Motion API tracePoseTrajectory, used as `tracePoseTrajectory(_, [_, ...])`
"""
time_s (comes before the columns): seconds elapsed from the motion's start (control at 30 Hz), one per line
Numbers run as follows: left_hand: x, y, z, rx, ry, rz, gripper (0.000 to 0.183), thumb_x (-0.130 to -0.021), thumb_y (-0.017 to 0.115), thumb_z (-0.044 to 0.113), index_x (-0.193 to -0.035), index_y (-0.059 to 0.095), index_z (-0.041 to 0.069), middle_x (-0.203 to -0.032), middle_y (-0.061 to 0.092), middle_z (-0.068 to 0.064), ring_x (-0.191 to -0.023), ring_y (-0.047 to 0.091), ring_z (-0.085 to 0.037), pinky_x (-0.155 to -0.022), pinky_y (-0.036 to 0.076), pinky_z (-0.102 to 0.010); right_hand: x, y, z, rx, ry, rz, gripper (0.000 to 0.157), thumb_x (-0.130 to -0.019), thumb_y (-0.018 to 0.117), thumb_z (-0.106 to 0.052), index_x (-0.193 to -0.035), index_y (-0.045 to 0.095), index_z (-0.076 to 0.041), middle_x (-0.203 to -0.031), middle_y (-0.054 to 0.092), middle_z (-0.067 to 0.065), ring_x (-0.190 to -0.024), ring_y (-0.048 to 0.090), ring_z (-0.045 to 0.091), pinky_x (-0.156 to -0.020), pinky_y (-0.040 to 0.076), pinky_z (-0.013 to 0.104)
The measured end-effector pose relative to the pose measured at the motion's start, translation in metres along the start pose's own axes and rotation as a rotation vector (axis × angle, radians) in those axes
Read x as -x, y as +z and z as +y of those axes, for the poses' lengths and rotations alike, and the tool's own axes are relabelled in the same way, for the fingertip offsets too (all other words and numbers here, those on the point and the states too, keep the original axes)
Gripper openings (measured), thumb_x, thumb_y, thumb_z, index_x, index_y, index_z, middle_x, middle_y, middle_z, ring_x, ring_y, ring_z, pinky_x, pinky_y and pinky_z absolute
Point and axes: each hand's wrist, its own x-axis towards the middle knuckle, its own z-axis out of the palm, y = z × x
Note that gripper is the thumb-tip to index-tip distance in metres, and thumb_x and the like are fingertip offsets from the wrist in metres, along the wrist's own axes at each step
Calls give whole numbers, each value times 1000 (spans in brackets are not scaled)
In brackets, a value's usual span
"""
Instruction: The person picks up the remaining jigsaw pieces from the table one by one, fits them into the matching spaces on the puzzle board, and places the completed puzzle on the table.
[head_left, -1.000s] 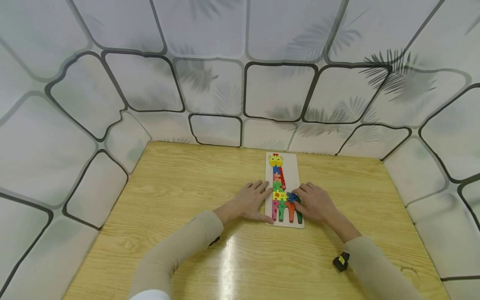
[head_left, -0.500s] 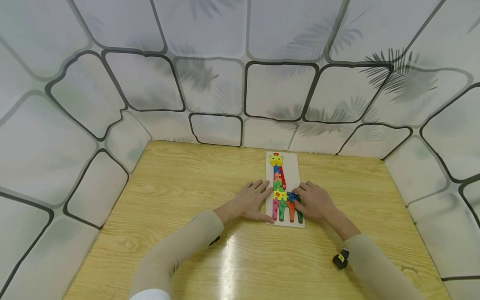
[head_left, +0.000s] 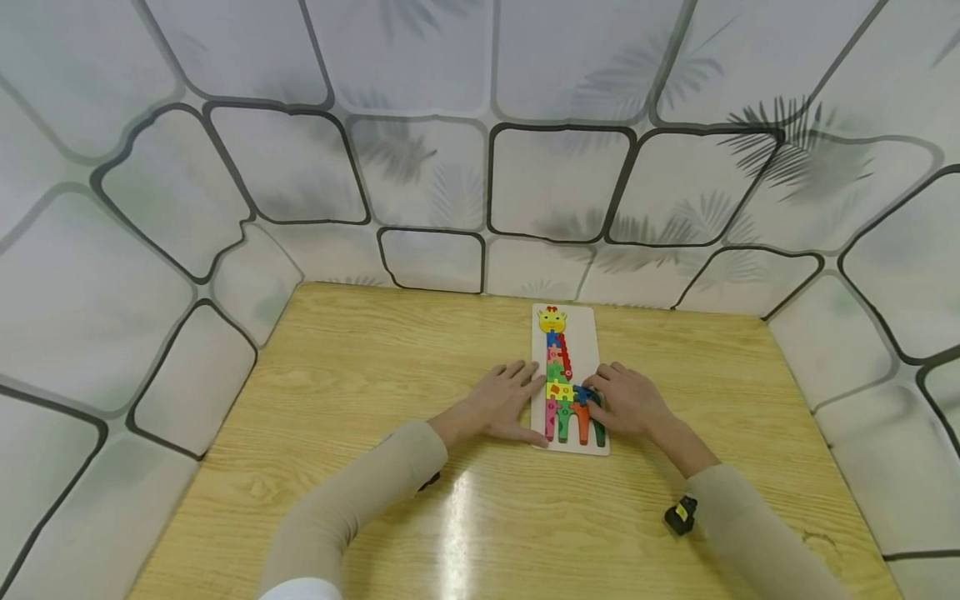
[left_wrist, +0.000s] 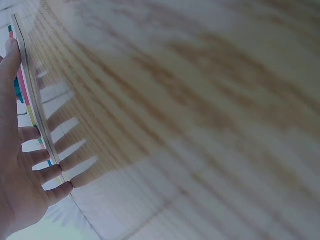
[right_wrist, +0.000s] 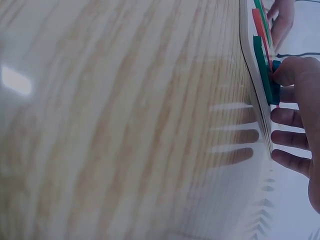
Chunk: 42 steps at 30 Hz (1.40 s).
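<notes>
The head view alone takes in the whole scene: a long white puzzle board (head_left: 583,350) lies flat on the wooden table (head_left: 360,375), right of the middle and reaching toward the far edge, and on it a giraffe (head_left: 564,383) built of coloured pieces, with a yellow head at the far end, a neck of blue, red and green pieces, and pink, green, orange and dark green legs at the near end. In that view the left hand (head_left: 501,403) lies flat with straight, spread fingers, holding nothing, its fingertips at the left edge of the board. The right hand (head_left: 628,403) rests at the right edge, its fingers bent over a blue piece (head_left: 584,393) in the body; whether it pinches the piece or only presses on it cannot be told from there. The left wrist view shows the board (left_wrist: 31,85) only edge-on as a thin strip, with the thumb and the spread fingers (left_wrist: 47,172) of the left hand (left_wrist: 17,190) laid against its side. The right wrist view also shows the board (right_wrist: 256,85) edge-on, the dark green leg (right_wrist: 263,70) standing slightly proud of it, and the right hand (right_wrist: 297,120) with a fingertip pressed on the blue piece (right_wrist: 276,67) while the other fingers lie straight along the rim.
</notes>
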Motion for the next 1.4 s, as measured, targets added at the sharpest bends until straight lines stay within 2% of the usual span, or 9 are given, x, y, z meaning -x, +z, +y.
tracePoseTrajectory(0.8, [-1, 2, -2, -18, 6, 1, 117, -84, 44, 95, -170, 22, 19, -178, 19, -8, -164, 28, -31, -131, 33, -51, 3, -1, -5, 17, -14, 45, 26, -96, 72, -32, -112, 77, -13, -105, 71, 5, -93, 62, 23, -83, 59, 43])
tracePoseTrajectory(1.0, [4, -3, -2, -19, 14, 3, 111, -89, 43, 91, -169, 24, 17, -178, 22, -10, -163, 28, -31, -130, 35, -50, 6, -2, -6, 19, -19, 67, 28, -95, 73, -35, -111, 77, -13, -107, 72, 6, -97, 64, 25, -86, 60, 44])
tracePoseTrajectory(1.4, [18, -3, -6, 30, 15, 17, 105, -92, 44, 86, -168, 26, 16, -176, 27, -10, -164, 27, -33, -132, 30, -53, 20, 1, -4, 43, -10, 129, 37, -93, 73, -42, -115, 77, -13, -111, 73, 7, -101, 66, 27, -88, 61, 45])
